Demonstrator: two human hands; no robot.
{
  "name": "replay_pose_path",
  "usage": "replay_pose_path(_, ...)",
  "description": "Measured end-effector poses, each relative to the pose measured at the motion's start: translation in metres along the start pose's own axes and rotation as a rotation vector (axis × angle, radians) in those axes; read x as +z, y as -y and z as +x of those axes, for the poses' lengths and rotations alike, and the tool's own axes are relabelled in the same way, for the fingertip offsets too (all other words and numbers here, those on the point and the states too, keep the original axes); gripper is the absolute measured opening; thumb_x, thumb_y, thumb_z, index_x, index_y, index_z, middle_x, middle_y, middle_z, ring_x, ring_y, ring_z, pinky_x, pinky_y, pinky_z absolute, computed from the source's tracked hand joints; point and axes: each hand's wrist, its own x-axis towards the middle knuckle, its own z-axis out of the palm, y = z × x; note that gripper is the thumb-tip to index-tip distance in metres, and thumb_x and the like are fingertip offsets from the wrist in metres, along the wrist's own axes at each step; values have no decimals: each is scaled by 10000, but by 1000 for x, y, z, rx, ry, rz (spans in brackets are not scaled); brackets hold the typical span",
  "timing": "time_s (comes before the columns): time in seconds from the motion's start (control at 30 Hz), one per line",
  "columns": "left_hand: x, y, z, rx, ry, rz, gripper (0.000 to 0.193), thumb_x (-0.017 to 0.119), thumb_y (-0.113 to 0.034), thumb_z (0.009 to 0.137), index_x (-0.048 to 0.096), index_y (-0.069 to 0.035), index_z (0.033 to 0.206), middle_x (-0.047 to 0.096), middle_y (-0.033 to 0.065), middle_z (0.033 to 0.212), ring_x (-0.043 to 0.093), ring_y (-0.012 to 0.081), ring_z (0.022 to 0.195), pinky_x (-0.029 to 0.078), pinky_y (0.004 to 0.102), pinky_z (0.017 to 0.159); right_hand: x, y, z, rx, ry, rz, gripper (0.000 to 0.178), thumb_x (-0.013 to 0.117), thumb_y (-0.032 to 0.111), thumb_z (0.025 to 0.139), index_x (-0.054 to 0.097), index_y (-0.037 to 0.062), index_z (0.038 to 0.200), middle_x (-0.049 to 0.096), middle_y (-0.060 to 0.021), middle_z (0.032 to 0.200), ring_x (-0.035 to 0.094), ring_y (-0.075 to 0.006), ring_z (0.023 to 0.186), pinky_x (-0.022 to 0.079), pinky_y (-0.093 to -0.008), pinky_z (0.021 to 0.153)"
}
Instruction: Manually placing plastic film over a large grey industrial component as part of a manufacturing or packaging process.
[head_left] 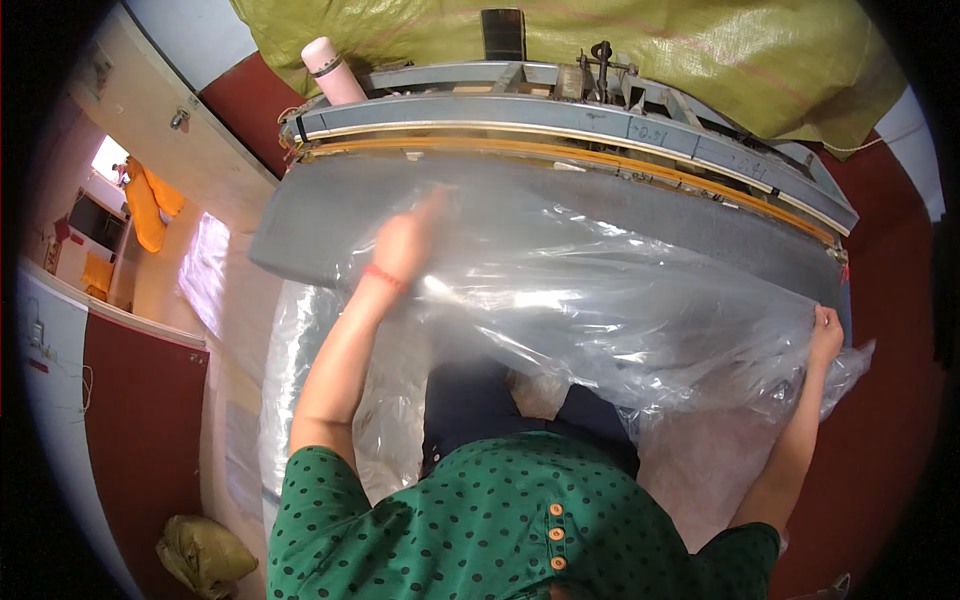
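Observation:
A wide clear plastic sheet (560, 300) spreads in shiny creases across the grey padded bed (330, 205) of a long machine and hangs down in front of me. At the right end, my right hand (825, 337) is closed on the sheet's edge, its fingers pinched together. Over the left part of the sheet is my left hand (403, 245), which wears a red wrist band. Motion smears its fingers, so I cannot make out whether they touch or grip the plastic.
Behind the bed runs a grey metal frame (470, 110) with an orange strip (480, 148) along its front. A pink bottle (333, 72) stands at its left end. Yellow-green woven sheeting (700, 55) hangs behind. Lower left are a tied sack (205, 555) and an open doorway.

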Motion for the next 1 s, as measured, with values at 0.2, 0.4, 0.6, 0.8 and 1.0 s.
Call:
replay_pose_path(0.2,-11,71,-3,-407,-181,189,503,640,-148,703,462,-32,1159,594,146,688,586,306,664,464,368,631,-2,-11,-8,-21,26,12,248,545,276,818,580,31,840,600,-151,757,570,-267,682,427,-331,636)
replay_pose_path(0.4,-27,48,-15,-224,-311,237,455,555,-81,732,437,-31,1169,473,192,1149,450,327,1063,370,393,890,0,-17,-5,-4,3,15,242,548,271,818,575,31,843,604,-145,767,569,-266,688,427,-336,643)
replay_pose_path(0.6,-6,-22,-21,332,382,-26,533,568,-282,774,402,-63,1230,347,138,1311,279,312,1241,248,442,988,2,-27,-3,5,20,2,260,531,292,827,577,37,848,606,-135,768,563,-259,680,425,-338,637)
replay_pose_path(0.8,-6,-53,-32,361,509,-14,612,429,-505,807,361,-118,1277,276,98,1365,213,285,1277,178,511,997,-4,-33,-3,2,-9,-23,274,524,312,829,575,44,849,590,-121,713,546,-243,637,416,-343,604)
replay_pose_path(1.0,-32,74,-17,-367,166,380,572,504,-371,813,347,-63,1268,322,140,1332,273,289,1247,279,460,946,-1,-39,0,-20,-9,6,279,519,317,832,570,43,839,580,-114,690,535,-240,616,412,-339,596)
